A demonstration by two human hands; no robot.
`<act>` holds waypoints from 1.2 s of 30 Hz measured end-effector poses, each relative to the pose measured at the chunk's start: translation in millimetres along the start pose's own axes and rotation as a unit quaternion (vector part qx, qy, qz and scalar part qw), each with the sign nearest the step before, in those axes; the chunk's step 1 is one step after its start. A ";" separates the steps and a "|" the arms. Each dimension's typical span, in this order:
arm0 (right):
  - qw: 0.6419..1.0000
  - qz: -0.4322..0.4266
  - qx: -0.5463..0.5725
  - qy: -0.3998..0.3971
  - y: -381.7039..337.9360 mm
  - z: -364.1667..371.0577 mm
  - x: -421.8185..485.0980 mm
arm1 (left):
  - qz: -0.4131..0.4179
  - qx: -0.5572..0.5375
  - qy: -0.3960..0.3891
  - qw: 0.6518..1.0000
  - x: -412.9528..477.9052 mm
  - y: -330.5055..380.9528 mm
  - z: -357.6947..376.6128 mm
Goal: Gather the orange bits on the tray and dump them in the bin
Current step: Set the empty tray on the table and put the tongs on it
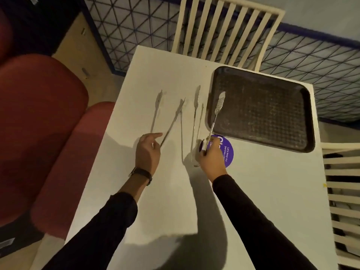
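Observation:
A dark brown tray [261,110] lies at the far right of the white table [171,191]. Its textured surface shows only faint pale specks, and I cannot make out any orange bits on it. My left hand [148,151] grips the hinge end of metal tongs [171,123], whose two arms spread over the table left of the tray. My right hand [211,156] grips a second pair of tongs [216,112]; one tip reaches over the tray's left edge, the other stays over the table. No bin is in view.
A round purple sticker [227,151] sits on the table under my right hand. Cream slatted chairs stand behind the table [224,30] and at its right side [342,201]. Red upholstered seats [42,123] fill the left. A tiny yellow speck [324,185] lies at the table's right edge.

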State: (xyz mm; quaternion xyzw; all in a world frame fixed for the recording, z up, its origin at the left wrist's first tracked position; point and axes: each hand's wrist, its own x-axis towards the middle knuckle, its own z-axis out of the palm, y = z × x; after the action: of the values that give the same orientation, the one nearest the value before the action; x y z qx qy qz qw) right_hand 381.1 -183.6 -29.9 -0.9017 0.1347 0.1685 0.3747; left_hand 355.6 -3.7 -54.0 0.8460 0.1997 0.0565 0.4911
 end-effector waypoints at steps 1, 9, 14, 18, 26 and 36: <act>1.000 -0.003 0.006 0.003 6.1 -14.7 3.7 | 0.004 -0.009 -0.007 1.000 2.2 3.4 6.1; 0.986 0.024 -0.102 0.129 55.7 -147.6 82.0 | 0.009 0.007 -0.131 0.991 21.1 33.9 67.0; 0.974 0.081 -0.174 0.123 90.4 -193.4 140.7 | 0.039 -0.032 -0.148 0.988 22.5 53.9 95.4; 0.970 0.110 -0.192 0.100 109.0 -200.4 167.8 | 0.113 0.020 -0.132 0.985 26.6 54.8 105.3; 0.968 0.116 -0.214 0.061 129.6 -198.3 177.8 | 0.094 0.081 -0.114 0.986 28.9 52.6 107.0; 0.970 0.142 -0.189 0.058 122.1 -189.4 172.3 | 0.118 0.121 -0.121 0.978 23.7 37.1 93.3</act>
State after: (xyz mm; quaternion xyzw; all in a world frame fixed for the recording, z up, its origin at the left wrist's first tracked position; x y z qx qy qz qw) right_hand 530.7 -423.7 -51.1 -0.9360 0.2485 0.1900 0.1615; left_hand 414.9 -86.1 -72.4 0.9174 0.0428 -0.0131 0.3955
